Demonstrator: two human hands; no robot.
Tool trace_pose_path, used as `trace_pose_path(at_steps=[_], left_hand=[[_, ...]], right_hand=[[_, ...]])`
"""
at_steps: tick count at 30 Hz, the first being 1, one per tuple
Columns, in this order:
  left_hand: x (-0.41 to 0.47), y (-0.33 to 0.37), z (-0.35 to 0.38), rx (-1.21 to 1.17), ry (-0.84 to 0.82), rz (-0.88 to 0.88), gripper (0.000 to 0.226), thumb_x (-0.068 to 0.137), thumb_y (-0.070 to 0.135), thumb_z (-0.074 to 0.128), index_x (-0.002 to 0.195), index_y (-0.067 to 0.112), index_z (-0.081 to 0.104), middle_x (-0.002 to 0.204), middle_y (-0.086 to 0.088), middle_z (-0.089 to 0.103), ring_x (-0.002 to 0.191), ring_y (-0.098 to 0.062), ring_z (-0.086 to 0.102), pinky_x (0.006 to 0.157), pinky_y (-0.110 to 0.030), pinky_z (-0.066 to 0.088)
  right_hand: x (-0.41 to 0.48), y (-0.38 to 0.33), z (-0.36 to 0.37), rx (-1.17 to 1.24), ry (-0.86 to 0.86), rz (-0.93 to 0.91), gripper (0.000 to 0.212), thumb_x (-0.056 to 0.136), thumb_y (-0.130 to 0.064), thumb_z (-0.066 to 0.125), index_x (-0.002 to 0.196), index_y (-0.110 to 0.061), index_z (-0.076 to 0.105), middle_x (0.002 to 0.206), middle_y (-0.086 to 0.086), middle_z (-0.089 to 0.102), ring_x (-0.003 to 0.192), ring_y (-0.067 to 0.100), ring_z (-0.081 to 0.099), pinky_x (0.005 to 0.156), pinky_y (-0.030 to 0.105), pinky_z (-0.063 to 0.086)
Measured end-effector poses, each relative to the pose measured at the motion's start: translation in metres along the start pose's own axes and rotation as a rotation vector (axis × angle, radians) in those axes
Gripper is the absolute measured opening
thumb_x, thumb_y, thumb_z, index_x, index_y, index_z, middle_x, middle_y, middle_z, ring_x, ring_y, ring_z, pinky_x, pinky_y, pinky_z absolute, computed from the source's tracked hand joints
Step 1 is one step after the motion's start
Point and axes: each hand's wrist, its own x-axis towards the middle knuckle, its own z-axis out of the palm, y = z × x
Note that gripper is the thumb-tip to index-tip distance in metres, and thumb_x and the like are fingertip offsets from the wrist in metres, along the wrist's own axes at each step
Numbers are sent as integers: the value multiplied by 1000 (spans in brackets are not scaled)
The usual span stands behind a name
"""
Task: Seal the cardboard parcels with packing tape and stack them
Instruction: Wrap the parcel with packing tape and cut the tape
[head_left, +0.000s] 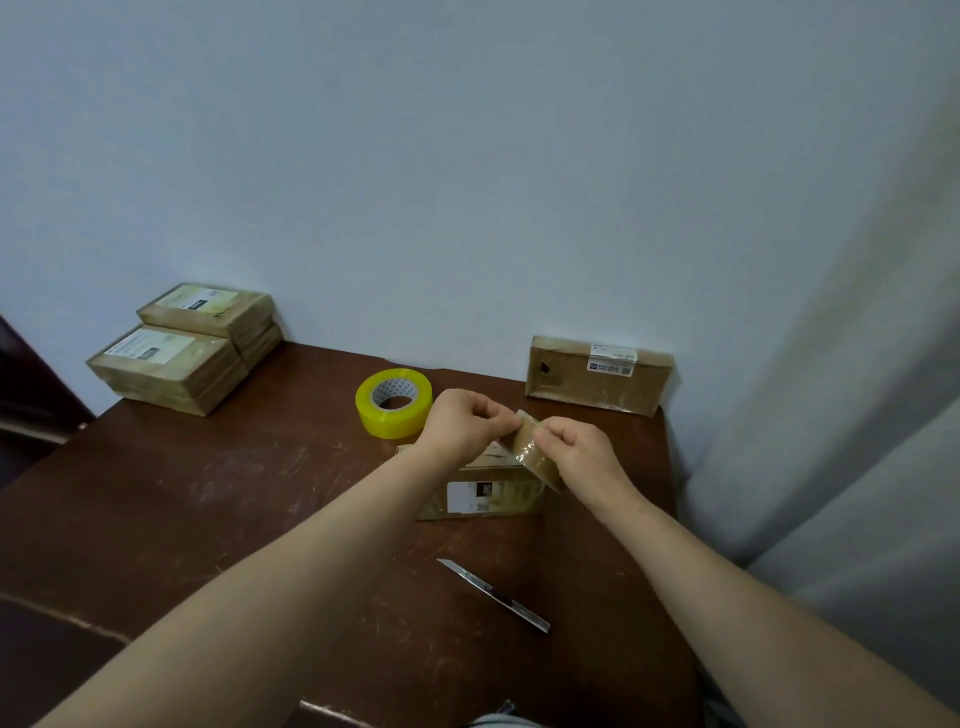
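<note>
A small cardboard parcel (483, 493) with a white label stands on the brown table (208, 499) in front of me. Above its top, a strip of clear packing tape (530, 447) is held up, running down to the parcel's right end. My left hand (462, 421) pinches the strip's upper edge from the left. My right hand (582, 457) pinches it from the right. A yellow roll of packing tape (393, 402) lies flat just left of my left hand. Sealed parcels (176, 353) are stacked at the back left.
A silver utility knife (493, 595) lies on the table near me, blade pointing away to the left. Another cardboard parcel (597, 376) leans upright against the wall at the back right. The table's right edge borders a pale curtain or wall.
</note>
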Motion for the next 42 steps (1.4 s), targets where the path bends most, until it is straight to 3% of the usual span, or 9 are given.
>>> trace_pose_path(at_steps=[3, 7, 14, 19, 23, 28, 32, 38, 42], left_hand=[[0, 1, 3, 124, -37, 16, 15, 92, 21, 62, 79, 14, 67, 69, 6, 61, 63, -5, 53, 59, -17, 44], [-2, 2, 8, 341, -51, 82, 18, 100, 20, 45, 88, 13, 56, 98, -8, 58, 88, -19, 55, 78, -30, 45], [-3, 0, 7, 176, -90, -41, 24, 102, 19, 40, 108, 2, 56, 99, -5, 53, 91, -15, 50, 77, -23, 39], [-3, -7, 10, 310, 4, 112, 18, 101, 14, 41, 87, 8, 50, 100, -12, 52, 101, -26, 49, 81, -25, 36], [-5, -11, 12, 225, 40, 128, 17, 101, 16, 41, 86, 11, 48, 97, -7, 51, 89, -14, 45, 75, -19, 34], [-2, 2, -3, -197, 5, -162, 24, 94, 35, 55, 82, 14, 58, 75, 2, 56, 68, -10, 55, 51, -22, 36], [0, 3, -2, -48, -28, -134, 45, 82, 57, 62, 68, 15, 56, 63, 3, 52, 60, -13, 48, 50, -23, 36], [7, -5, 9, 125, 41, -13, 34, 97, 42, 48, 86, 10, 55, 75, 0, 56, 74, -17, 54, 70, -35, 45], [8, -10, 15, 169, 158, 34, 30, 101, 36, 41, 90, 9, 51, 78, 3, 53, 78, -18, 51, 69, -32, 39]], right_hand=[[0, 0, 1, -14, 3, -8, 24, 97, -18, 50, 85, -6, 67, 73, 4, 61, 67, 14, 52, 63, 31, 39], [0, 0, 4, -51, -3, -17, 26, 97, -22, 49, 86, -8, 68, 80, 11, 65, 72, 20, 56, 64, 35, 43], [0, -2, 4, 142, 19, 54, 32, 95, -19, 53, 79, 5, 65, 71, 14, 59, 69, 22, 52, 67, 34, 39], [4, -7, 4, 176, 7, 87, 32, 96, -22, 53, 80, 0, 69, 87, 25, 67, 78, 27, 60, 72, 36, 45], [6, -6, 3, 201, 6, 74, 30, 96, -22, 53, 82, -3, 71, 87, 22, 69, 79, 27, 61, 73, 36, 46], [5, -1, -5, 175, 2, 40, 30, 96, -19, 52, 75, -6, 69, 74, 13, 63, 71, 21, 56, 70, 34, 43], [5, -3, -1, 55, -9, -34, 27, 96, -18, 53, 80, -6, 70, 76, 16, 66, 67, 13, 56, 65, 31, 44], [6, -6, 5, 39, 19, -48, 27, 95, -19, 53, 78, -8, 70, 70, 4, 61, 65, 11, 52, 63, 30, 41], [9, -12, 8, 69, 39, -41, 29, 96, -20, 53, 77, -3, 68, 68, 6, 59, 66, 15, 52, 64, 31, 40]])
